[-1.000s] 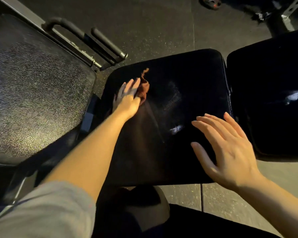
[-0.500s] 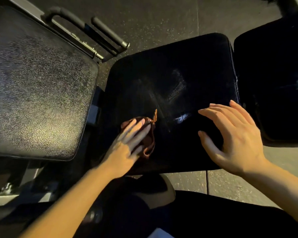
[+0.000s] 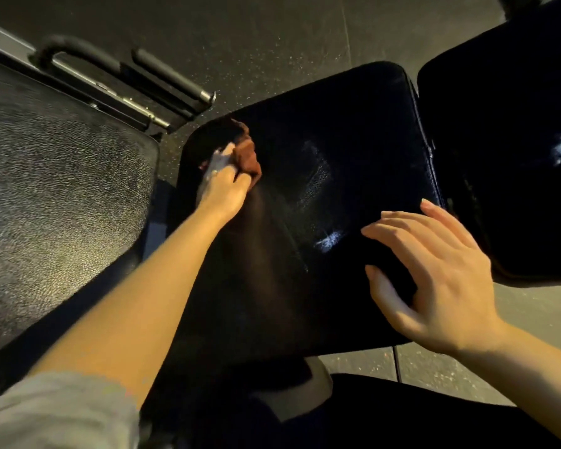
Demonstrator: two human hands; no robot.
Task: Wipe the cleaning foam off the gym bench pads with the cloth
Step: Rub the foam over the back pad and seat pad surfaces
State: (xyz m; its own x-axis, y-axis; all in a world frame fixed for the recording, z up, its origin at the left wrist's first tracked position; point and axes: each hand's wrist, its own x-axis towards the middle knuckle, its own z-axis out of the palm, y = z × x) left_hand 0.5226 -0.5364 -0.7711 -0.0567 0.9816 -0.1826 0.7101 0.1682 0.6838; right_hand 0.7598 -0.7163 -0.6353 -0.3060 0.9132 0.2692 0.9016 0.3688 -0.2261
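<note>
- head view: we take the black seat pad point(image 3: 337, 131) in the middle as our landmark; its surface is glossy, with pale smeared streaks of foam point(image 3: 314, 176) near its centre and a small bright patch point(image 3: 329, 241) nearer to us.
- the left hand point(image 3: 222, 186) lies on the far left corner of the seat pad, fingers bunched over a reddish-brown cloth point(image 3: 246, 157) and pressing it to the pad; the hand is blurred, so we cannot tell how tightly the fingers close, but the cloth is gathered under them and pokes out past them.
- the right hand point(image 3: 434, 273) is over the near right part of the seat pad, released, fingers spread and gently bent, grasping nothing; whether the fingertips touch the pad we cannot tell.
- a second black pad point(image 3: 515, 157) sits just right of the seat pad, a narrow gap between them, with a pale glint on its far right.
- left of the seat pad stands a grey textured pad point(image 3: 55, 196), and beyond it a metal frame with black foam handles point(image 3: 162, 76).
- a dark speckled floor point(image 3: 240, 43) lies beyond the seat pad.
- a grey sleeve point(image 3: 55, 413) covers the left upper arm at the near left.
</note>
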